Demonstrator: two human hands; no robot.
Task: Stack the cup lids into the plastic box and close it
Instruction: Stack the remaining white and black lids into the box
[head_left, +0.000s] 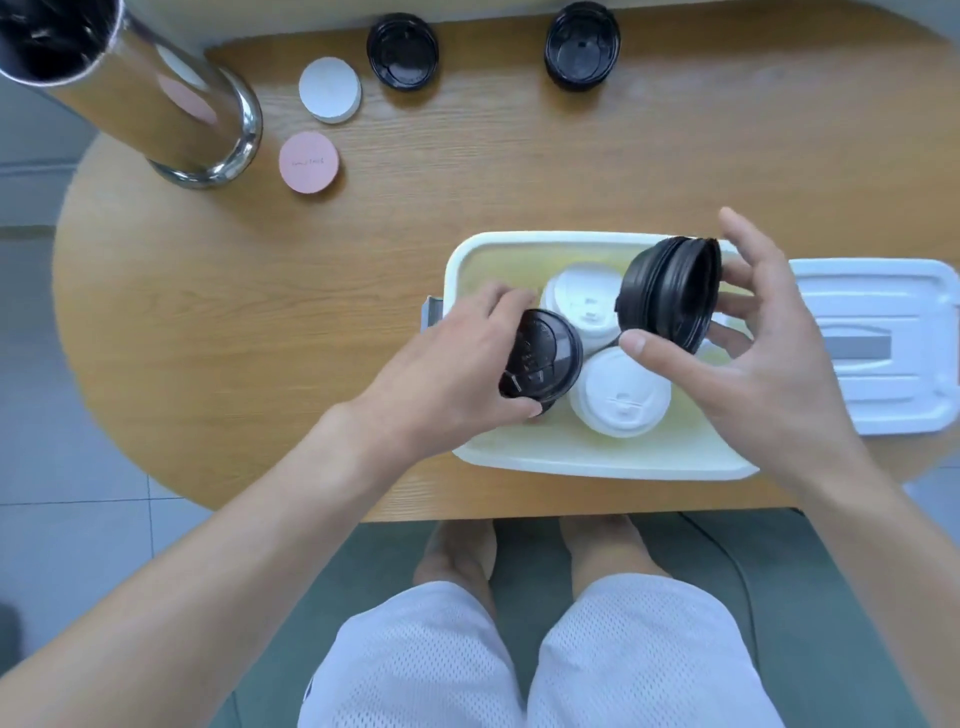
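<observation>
Wooden oval table (311, 312) carried the white rectangular plastic box (597, 462) at centre-right; above it the left hand (457, 374) gripped one black plastic cup lid (540, 358), the right hand (753, 353) a tilted stack of black lids (670, 291).

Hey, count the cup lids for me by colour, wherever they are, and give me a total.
Black cup lids: 4
White cup lids: 3
Pink cup lids: 1
Total: 8

The box (597, 460) and its lid (878, 343) are white. Cup lids are black (670, 293) or white (618, 395). The table (311, 312) is light wood grain, with one pink disc (309, 162).
</observation>
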